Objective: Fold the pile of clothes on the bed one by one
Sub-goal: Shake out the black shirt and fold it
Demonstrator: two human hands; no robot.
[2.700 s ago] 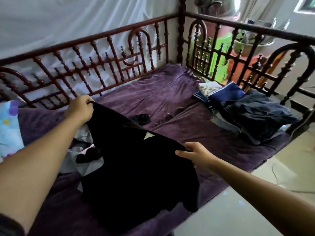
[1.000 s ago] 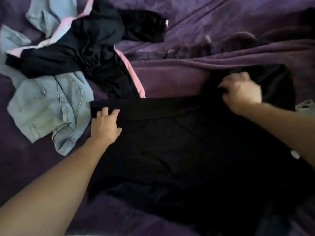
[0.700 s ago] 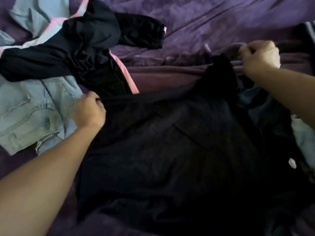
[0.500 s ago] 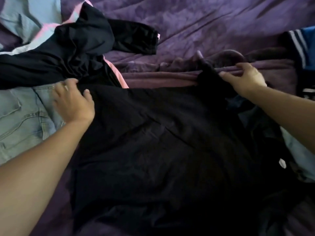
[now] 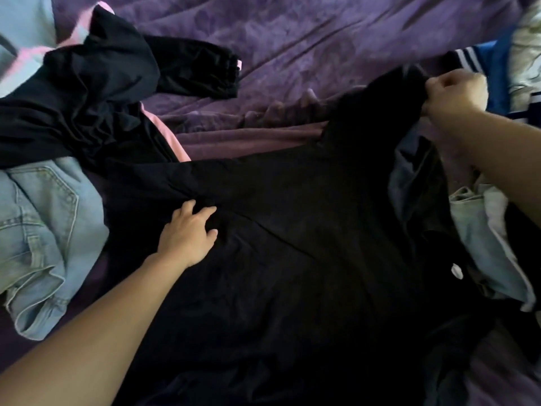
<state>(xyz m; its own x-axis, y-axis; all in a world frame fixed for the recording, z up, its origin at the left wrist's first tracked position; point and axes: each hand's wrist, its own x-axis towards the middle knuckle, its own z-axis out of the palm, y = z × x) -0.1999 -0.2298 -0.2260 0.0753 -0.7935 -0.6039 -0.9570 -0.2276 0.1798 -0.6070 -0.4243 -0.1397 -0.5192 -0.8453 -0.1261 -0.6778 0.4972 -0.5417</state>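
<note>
Black garment (image 5: 292,259): left hand (image 5: 187,234) presses it, fingers (image 5: 205,214) spread; right hand (image 5: 456,93) pinches its raised edge.

Both forearms are bare; the left hand (image 5: 187,232) and right hand (image 5: 455,93) likewise bare.

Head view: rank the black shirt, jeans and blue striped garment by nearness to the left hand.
1. Black shirt: under the left hand, touching it.
2. Jeans: to its left.
3. Blue striped garment: far right, beyond the right hand.
</note>
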